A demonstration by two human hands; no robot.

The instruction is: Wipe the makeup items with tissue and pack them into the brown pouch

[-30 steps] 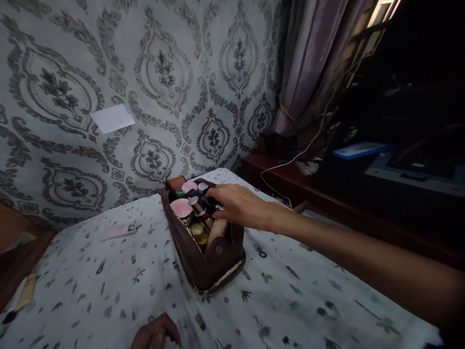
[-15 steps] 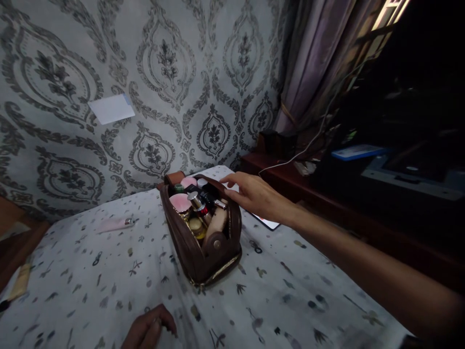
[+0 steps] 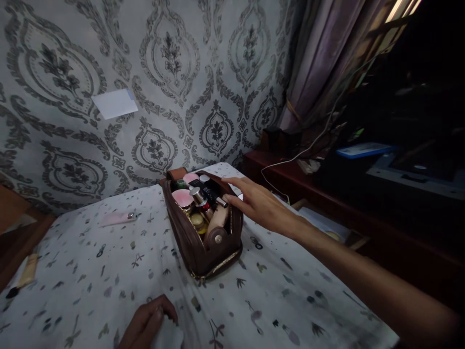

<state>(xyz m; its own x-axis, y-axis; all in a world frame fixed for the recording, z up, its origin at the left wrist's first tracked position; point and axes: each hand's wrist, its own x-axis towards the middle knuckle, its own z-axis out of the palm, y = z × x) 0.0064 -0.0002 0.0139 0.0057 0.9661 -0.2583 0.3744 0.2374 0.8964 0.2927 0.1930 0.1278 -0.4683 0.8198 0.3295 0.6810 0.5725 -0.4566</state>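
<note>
A brown cosmetics bag (image 3: 203, 259) stands unzipped on the patterned bedsheet, packed with makeup. Inside are pink round containers (image 3: 182, 198), a silver-capped bottle (image 3: 198, 196), a black tube (image 3: 212, 194) and a small gold-lidded jar (image 3: 197, 222). My right hand (image 3: 263, 203) reaches over the bag's right rim, fingers extended and apart. Its thumb tip is close to the black tube's end; whether they touch I cannot tell. At the bottom, my left hand (image 3: 148, 322) is closed with curled fingers on a crumpled white piece, seemingly cloth or tissue (image 3: 169, 334).
A pale pink tube (image 3: 116, 218) lies left of the bag, and a beige tube with a black cap (image 3: 27, 272) is farther left. Behind is a patterned wall. Beyond my right hand are a reddish-brown wooden ledge (image 3: 254, 167), a cable (image 3: 308, 145) and a pale flat thing (image 3: 323, 225).
A flat, white-faced thing with a dark edge beside the bag is gone from there; a pale flat thing now shows beyond my right hand. The view has shifted slightly. Both hands stay nearly in place.
</note>
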